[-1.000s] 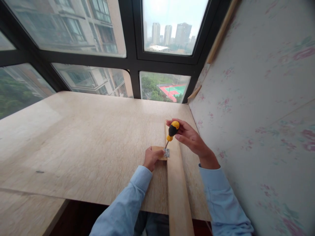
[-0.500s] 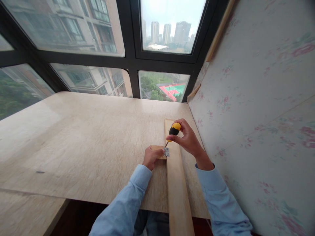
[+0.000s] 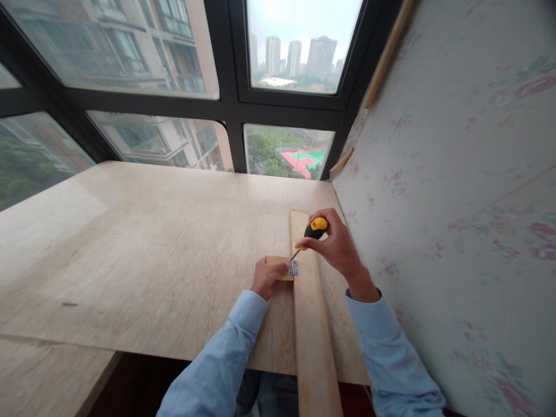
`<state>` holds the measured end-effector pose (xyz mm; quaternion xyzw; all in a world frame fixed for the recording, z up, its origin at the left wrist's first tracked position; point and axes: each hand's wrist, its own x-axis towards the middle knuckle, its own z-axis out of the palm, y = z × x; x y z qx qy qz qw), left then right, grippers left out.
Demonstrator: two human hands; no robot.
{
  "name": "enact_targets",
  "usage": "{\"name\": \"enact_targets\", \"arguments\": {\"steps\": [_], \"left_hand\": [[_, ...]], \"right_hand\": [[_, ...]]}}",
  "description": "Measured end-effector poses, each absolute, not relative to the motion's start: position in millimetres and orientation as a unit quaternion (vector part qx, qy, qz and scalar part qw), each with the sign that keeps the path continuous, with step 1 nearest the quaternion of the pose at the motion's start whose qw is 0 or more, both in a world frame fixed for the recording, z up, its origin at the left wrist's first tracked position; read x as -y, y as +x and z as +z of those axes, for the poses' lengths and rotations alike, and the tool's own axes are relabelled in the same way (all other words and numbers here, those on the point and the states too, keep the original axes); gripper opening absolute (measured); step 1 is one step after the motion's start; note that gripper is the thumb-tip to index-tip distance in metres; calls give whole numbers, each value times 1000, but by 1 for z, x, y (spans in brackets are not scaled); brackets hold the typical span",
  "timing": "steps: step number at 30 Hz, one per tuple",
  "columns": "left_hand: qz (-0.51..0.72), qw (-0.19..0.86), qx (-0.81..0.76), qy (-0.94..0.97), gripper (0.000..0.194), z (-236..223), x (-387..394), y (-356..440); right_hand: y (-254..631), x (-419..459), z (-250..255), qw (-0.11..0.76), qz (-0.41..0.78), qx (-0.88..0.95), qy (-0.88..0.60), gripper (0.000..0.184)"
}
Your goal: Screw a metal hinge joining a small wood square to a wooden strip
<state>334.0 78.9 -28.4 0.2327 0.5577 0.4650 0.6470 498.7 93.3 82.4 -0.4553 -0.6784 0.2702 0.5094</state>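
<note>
My right hand (image 3: 336, 243) is closed around a yellow and black screwdriver (image 3: 316, 228), tilted with its tip down at the upper left part of a small metal hinge (image 3: 293, 267). The hinge spans the seam between a short wood block (image 3: 278, 262) and a long wooden board (image 3: 313, 324). My left hand (image 3: 266, 278) grips the short block, its thumb lying on top with the tip against the hinge's left edge. Whether a screw sits under the screwdriver tip is too small to tell.
Beneath the board lies a beige stone-patterned counter (image 3: 174, 249), with a small dark mark (image 3: 69, 304) at its left. Its front edge drops off near me, and the board overhangs it. A floral-papered wall (image 3: 434, 202) stands close on the right; dark-framed windows (image 3: 237, 110) rise behind.
My right hand has gone from loose fingers around the screwdriver to a closed grip. The handle has tipped further to the right, its tip staying at the hinge. My left hand has stayed put.
</note>
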Motion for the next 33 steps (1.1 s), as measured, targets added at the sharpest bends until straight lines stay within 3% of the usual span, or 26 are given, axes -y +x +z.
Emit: {"name": "enact_targets", "arguments": {"steps": [2,6,11,15,20,25,28,31,33], "left_hand": [[463,647,-559,234,44,-26,-78,334],[463,651,-553,235,41,-25,-78,334],[466,647,-558,232,42,-30,-79,334],[468,648,-556,228,42,-30,-80,334],[464,643,-565,230,41,-23,-78,334],[464,645,-561,232,40,-23,-77,334],[466,647,-558,231,43,-26,-78,334],[463,648,-557,237,45,-29,-78,333],[465,647,-555,239,45,-30,-78,333]], "right_hand": [[493,-95,76,510,230,683,-470,60],[493,-95,70,482,364,714,-354,74],[502,-91,78,434,496,696,-283,56],[499,-92,80,467,424,689,-358,47],[489,-98,72,506,242,685,-465,57],[492,-97,71,496,412,680,-349,66],[498,-93,78,481,489,668,-288,61],[502,-91,85,475,481,675,-297,53],[501,-91,86,487,414,684,-350,49]]}}
